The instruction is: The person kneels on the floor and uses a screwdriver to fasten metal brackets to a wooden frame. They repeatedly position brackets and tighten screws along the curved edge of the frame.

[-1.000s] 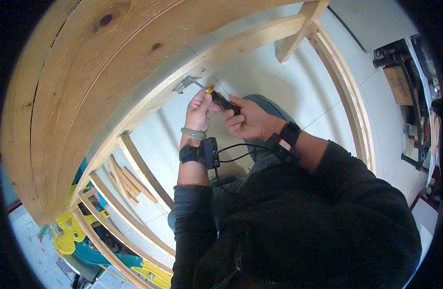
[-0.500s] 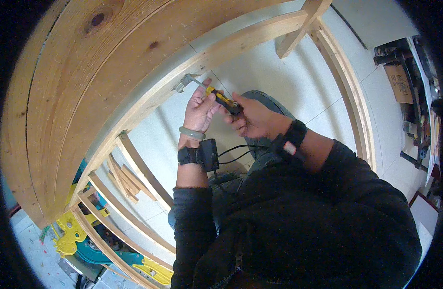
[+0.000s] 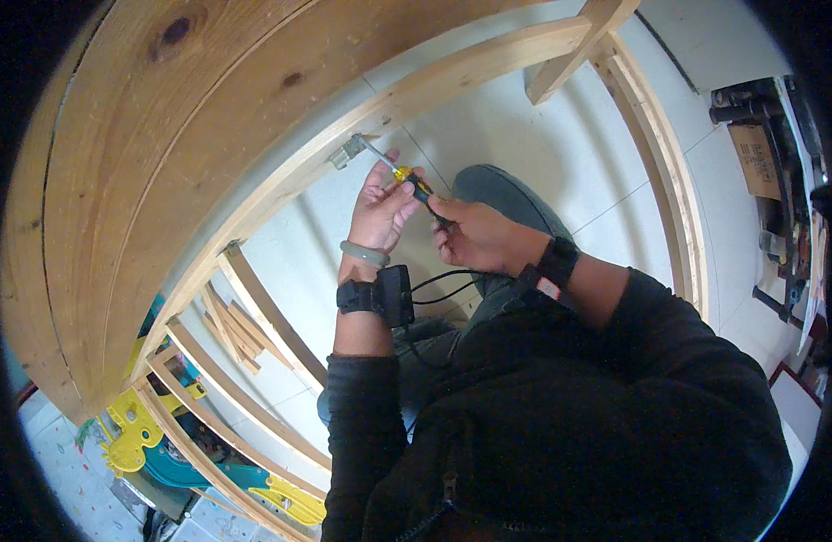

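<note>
A screwdriver (image 3: 419, 188) with a yellow and black handle points up and left, its shaft reaching a small metal bracket (image 3: 347, 152). That bracket sits against the side of a long wooden rail (image 3: 298, 172); whether the tip is seated in a screw is too small to tell. My left hand (image 3: 380, 203) pinches the front of the handle near the shaft. Around the back end of the handle my right hand (image 3: 474, 233) is closed, partly covering it. A pale green bangle (image 3: 364, 253) is on my left wrist.
A broad wooden board (image 3: 163, 172) lies beyond the rail. Wooden slats (image 3: 244, 379) run at lower left, with loose wood strips (image 3: 238, 334) on the floor and a yellow and teal plastic thing (image 3: 131, 434). At right stand a wooden leg (image 3: 673, 181) and a shelf with a cardboard box (image 3: 755, 161).
My right hand has shifted its hold on the handle's back end, covering more of it. The screwdriver looks turned, and my left hand stays near the shaft.
</note>
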Tool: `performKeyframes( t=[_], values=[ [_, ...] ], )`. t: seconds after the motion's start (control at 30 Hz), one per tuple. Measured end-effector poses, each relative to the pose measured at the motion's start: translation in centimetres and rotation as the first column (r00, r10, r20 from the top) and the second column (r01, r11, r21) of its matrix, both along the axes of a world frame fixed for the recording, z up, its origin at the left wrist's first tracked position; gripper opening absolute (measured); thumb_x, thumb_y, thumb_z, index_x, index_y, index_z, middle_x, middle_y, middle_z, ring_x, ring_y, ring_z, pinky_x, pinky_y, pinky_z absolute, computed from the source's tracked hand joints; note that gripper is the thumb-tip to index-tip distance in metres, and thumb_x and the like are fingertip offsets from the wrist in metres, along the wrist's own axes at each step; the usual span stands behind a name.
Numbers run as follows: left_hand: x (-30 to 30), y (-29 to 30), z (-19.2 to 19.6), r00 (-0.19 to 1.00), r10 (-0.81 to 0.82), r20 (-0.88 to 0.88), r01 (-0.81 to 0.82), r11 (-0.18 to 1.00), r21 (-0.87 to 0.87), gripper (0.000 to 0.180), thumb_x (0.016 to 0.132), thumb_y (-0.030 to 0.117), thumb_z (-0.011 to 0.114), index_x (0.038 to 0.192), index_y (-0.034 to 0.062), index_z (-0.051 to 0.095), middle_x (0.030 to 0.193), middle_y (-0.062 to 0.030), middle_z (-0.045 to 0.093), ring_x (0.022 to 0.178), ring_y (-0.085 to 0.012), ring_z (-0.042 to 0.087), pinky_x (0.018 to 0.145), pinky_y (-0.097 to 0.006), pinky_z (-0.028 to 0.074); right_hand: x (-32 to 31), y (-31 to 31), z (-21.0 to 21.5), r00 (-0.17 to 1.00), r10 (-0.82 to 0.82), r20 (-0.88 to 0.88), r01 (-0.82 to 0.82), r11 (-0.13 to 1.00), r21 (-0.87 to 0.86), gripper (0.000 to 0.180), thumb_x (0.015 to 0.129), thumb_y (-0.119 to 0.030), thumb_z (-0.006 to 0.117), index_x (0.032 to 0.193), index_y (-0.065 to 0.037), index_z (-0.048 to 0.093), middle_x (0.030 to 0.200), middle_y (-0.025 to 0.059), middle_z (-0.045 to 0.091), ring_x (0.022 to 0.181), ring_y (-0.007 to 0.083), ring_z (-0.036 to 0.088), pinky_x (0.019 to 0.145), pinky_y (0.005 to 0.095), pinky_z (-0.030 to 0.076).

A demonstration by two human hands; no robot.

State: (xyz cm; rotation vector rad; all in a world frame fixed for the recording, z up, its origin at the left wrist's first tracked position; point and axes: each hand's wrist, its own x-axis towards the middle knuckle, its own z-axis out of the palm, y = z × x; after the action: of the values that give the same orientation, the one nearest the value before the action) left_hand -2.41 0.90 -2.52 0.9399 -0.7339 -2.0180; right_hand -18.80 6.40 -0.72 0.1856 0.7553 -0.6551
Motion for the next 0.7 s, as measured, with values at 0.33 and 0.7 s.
performKeyframes(
  t=[0.33,0.7],
  values=[
    [0.3,-1.0,-0.2,0.967,-0.065,0.247,0.055,0.997,0.049,0.048,0.087,0.002,0.053,0.132,0.0086,0.037,0.116,-0.0144,0.055,0.102,-0.0225,0.057,0.075,-0.028,0.052,1.1,-1.0,-0.3,0.968,0.001,-0.25,-0.032,0.992,-0.122,0.024,0.094,-0.035,0.044,0.09,-0.012,0.053,0.072,-0.001,0.052,0.052,0.0092,0.042,0.051,0.0234,0.038],
    [0.1,-0.6,-0.2,0.976,0.054,0.212,-0.068,0.996,0.057,0.046,0.086,0.005,0.057,0.129,0.007,0.042,0.11,-0.0114,0.058,0.092,-0.0173,0.059,0.071,-0.025,0.051,0.6,-1.4,-2.1,0.982,0.035,-0.187,-0.049,0.996,-0.068,0.032,0.095,-0.04,0.038,0.088,-0.013,0.053,0.071,-0.0014,0.052,0.053,0.0091,0.045,0.049,0.0236,0.041]
  ],
)
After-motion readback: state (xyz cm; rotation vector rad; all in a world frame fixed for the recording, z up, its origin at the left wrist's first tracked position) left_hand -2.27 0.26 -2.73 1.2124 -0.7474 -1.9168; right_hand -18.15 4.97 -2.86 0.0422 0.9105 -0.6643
